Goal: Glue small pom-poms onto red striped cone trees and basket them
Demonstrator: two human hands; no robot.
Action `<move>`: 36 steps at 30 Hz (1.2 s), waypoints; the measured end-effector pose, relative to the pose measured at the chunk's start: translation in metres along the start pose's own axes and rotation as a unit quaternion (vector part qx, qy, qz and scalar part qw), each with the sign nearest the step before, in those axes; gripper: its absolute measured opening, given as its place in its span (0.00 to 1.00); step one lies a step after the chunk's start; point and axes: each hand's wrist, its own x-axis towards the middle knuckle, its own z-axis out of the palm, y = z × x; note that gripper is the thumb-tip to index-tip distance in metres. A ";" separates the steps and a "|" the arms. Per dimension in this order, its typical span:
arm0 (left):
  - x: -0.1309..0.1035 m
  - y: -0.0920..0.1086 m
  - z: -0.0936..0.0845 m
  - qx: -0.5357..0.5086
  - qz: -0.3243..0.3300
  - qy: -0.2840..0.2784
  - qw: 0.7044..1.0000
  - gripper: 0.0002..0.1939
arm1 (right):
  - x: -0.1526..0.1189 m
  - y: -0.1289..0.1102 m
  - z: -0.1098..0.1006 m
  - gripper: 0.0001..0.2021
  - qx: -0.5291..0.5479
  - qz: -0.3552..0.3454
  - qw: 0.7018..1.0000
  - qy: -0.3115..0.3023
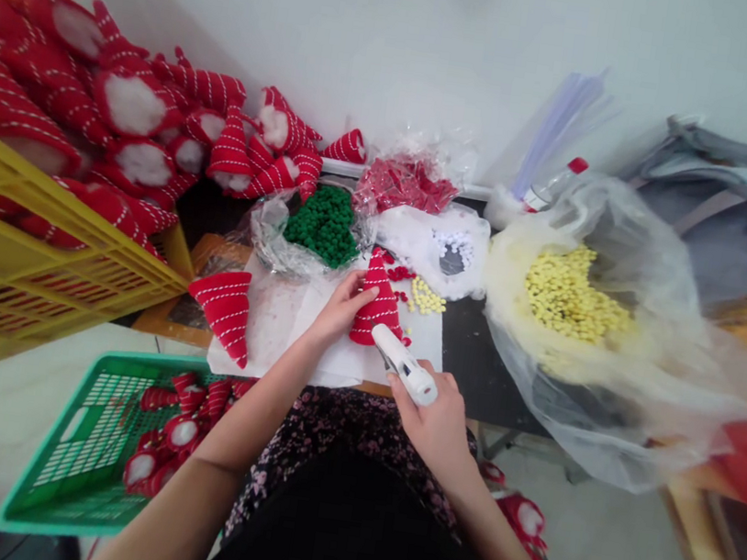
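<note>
My left hand holds a red cone with white stitched lines upright on the white paper. In my right hand is a white glue gun, its tip at the lower right edge of the cone. Small red pieces and a little heap of yellow balls lie just right of the cone. Behind it are a bag of green pompoms, a bag of white balls and red pieces in clear plastic. Another red cone lies to the left.
A yellow crate full of stuffed red cones stands at the left. Below it, a green basket holds more. A large bag of yellow balls, a bottle and grey bags are at the right.
</note>
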 end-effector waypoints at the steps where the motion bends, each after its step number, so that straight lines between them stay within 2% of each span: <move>1: 0.000 -0.001 -0.001 -0.004 -0.003 0.001 1.000 0.21 | -0.001 0.000 -0.001 0.17 -0.003 -0.001 1.000 -0.003; 5: 0.002 -0.004 -0.003 -0.023 -0.017 0.006 1.000 0.24 | -0.001 0.003 -0.006 0.16 0.004 0.011 1.000 0.024; 8: 0.002 -0.004 -0.003 -0.035 -0.025 0.006 0.999 0.25 | 0.000 0.007 -0.007 0.16 0.048 0.062 0.996 0.045; 11: 0.001 -0.004 -0.002 -0.046 -0.028 -0.001 0.999 0.25 | 0.005 0.012 -0.005 0.18 0.088 0.127 0.988 0.022; 14: -0.002 -0.002 -0.002 -0.043 -0.024 -0.007 0.999 0.23 | 0.009 0.013 -0.002 0.19 0.107 0.157 0.982 0.006; 26: -0.003 0.000 -0.001 -0.033 0.002 -0.034 0.999 0.20 | 0.012 0.011 0.003 0.20 0.100 0.141 0.985 -0.001; 32: -0.003 0.000 -0.001 -0.027 0.001 -0.024 0.999 0.21 | 0.011 0.011 0.002 0.20 0.071 0.119 0.990 0.009; 36: -0.002 -0.002 -0.003 -0.040 -0.006 0.002 0.999 0.22 | 0.009 0.012 -0.001 0.19 0.053 0.112 0.992 0.026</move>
